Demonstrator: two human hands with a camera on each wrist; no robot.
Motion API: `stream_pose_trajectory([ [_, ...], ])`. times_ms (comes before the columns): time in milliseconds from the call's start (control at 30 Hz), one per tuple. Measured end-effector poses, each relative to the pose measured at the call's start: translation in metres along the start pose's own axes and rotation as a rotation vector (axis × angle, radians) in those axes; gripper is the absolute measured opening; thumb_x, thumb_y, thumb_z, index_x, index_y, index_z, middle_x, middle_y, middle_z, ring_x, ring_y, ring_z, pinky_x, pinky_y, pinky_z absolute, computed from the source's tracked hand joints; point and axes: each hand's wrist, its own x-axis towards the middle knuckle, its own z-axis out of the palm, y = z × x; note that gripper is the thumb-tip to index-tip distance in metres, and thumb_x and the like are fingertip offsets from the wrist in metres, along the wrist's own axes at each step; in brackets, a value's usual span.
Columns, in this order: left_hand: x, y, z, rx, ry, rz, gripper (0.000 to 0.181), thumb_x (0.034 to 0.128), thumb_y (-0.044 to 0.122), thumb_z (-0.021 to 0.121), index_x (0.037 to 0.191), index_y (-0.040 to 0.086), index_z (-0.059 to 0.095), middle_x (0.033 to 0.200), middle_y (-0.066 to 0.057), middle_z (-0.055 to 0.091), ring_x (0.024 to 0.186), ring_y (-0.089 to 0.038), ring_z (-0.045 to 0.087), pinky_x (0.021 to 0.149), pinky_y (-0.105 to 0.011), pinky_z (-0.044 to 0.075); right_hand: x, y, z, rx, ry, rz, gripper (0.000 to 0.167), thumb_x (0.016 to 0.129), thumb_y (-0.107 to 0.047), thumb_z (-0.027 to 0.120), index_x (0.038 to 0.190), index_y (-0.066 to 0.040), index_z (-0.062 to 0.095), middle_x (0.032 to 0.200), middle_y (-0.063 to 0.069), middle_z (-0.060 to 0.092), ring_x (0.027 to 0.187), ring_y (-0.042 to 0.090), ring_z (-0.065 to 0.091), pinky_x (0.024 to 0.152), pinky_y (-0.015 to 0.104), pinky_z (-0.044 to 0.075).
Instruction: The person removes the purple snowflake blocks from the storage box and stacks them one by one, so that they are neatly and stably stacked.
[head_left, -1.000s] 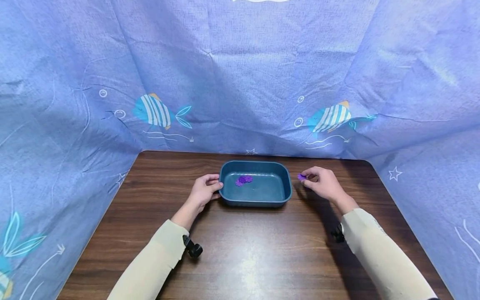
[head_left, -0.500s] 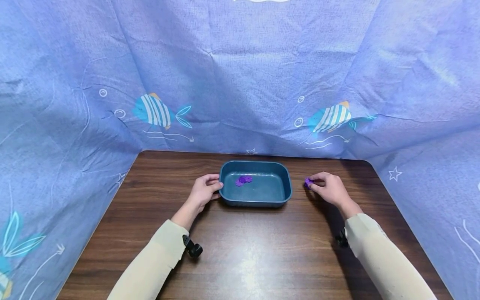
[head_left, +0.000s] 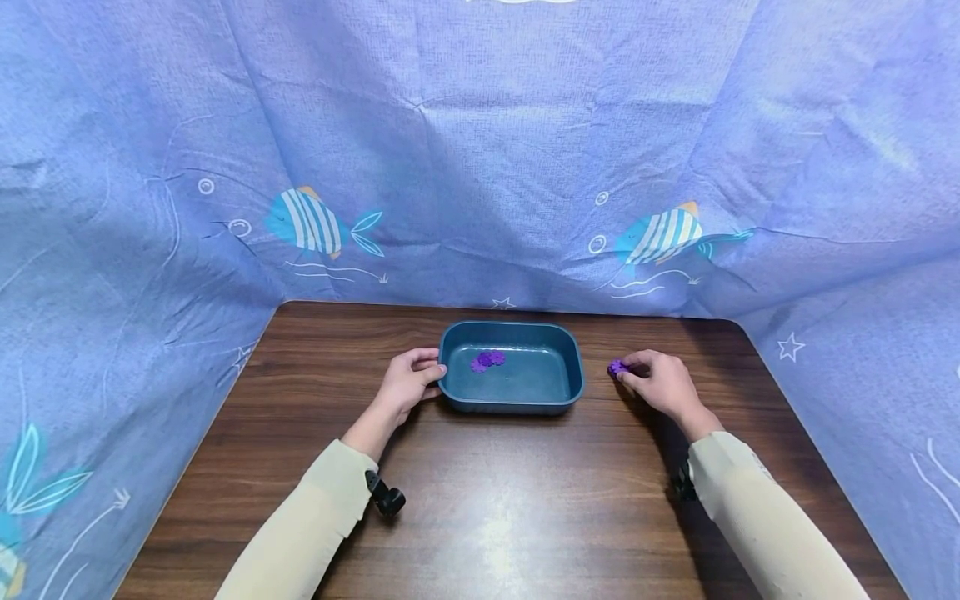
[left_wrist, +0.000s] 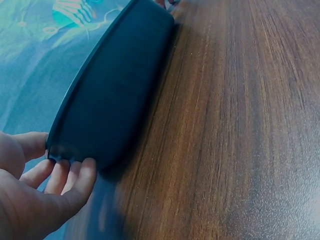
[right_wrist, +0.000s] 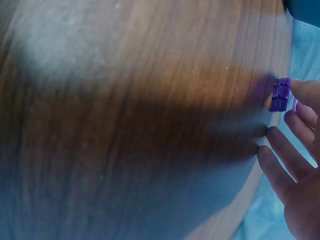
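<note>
A dark teal rectangular tub [head_left: 536, 408] stands on the wooden table. My left hand [head_left: 408, 382] grips its left rim; in the left wrist view the thumb is over the edge and the fingers [left_wrist: 75, 177] are against the outer wall. Inside the tub, toward its left, lie several purple toothed discs [head_left: 487, 360]. Right of the tub, my right hand [head_left: 663, 383] pinches a small stack of purple toothed discs [head_left: 617, 367] between thumb and fingers, at the table surface. The right wrist view shows the stacked discs [right_wrist: 280, 94] edge-on, with a lighter disc [right_wrist: 295, 104] partly hidden by the fingers.
The dark brown table [head_left: 480, 500] reaches back to a blue cloth [head_left: 495, 167] printed with fish, which also hangs at both sides. A black wrist device [head_left: 386, 495] sits at the left sleeve cuff.
My right hand has moved a little right and nearer to me, with purple discs in its fingertips, and has come lower to the table. The left hand and tub have stayed still.
</note>
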Motion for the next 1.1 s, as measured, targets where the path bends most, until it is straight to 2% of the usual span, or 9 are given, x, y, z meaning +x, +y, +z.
stream_pose_trajectory([
  [500,-0.0002,-0.0018,-0.0006,0.02,0.004,-0.018,0.045,0.0979,0.005,0.068,0.141,-0.002,0.057,0.123,-0.019,0.063,0.112,-0.029,0.065,0.086,-0.039,0.063,-0.0017,-0.0039,-0.0007,-0.029,-0.032,0.033,0.028,0.093,-0.026,0.074,0.115,-0.009,0.075,0.116,0.018,0.074,0.109,0.043,0.066,0.093,0.061,0.051],
  [1100,-0.0001,-0.0021,-0.0001,0.023,0.01,-0.006,0.043,0.0983,0.005,0.068,0.139,-0.002,0.058,0.123,-0.019,0.063,0.112,-0.03,0.066,0.088,-0.041,0.063,-0.0012,-0.007,-0.0013,-0.028,-0.045,0.048,0.029,0.094,-0.026,0.074,0.117,-0.008,0.074,0.117,0.018,0.074,0.111,0.044,0.065,0.094,0.062,0.05],
])
